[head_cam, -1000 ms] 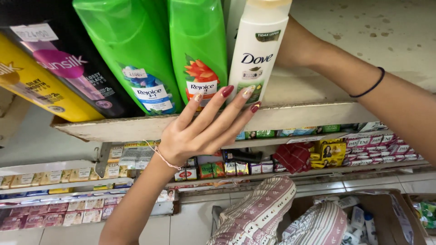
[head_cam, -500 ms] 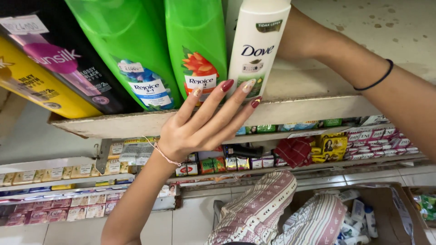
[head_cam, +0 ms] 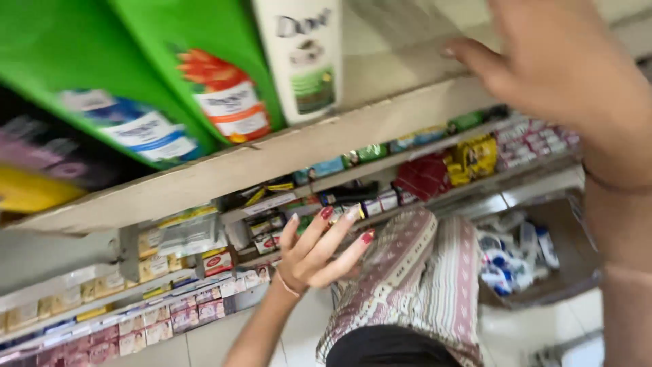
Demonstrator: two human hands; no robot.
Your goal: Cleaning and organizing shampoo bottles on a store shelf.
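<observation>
The white bottle (head_cam: 307,58) stood upright on the wooden shelf (head_cam: 353,139), above the left hand (head_cam: 319,255) and just left of the right hand (head_cam: 550,75). It looked like a smooth, stiff plastic bottle, likely full and fairly heavy for its size, with a slick surface that could slip in a loose hold; the flat sides of its body, around the middle, seemed the surest place to take it. It would hardly break if dropped.

The left hand hung below the shelf edge, fingers spread wide, palm up, holding nothing and touching nothing. The right hand was raised at shelf height, blurred, its fingers apart and empty, close to the bare stretch of shelf but apart from the white bottle. Two green bottles (head_cam: 210,75) leaned further left of both hands. Beneath the hands lay rows of small packets (head_cam: 170,319) and a box of bottles (head_cam: 523,255).
</observation>
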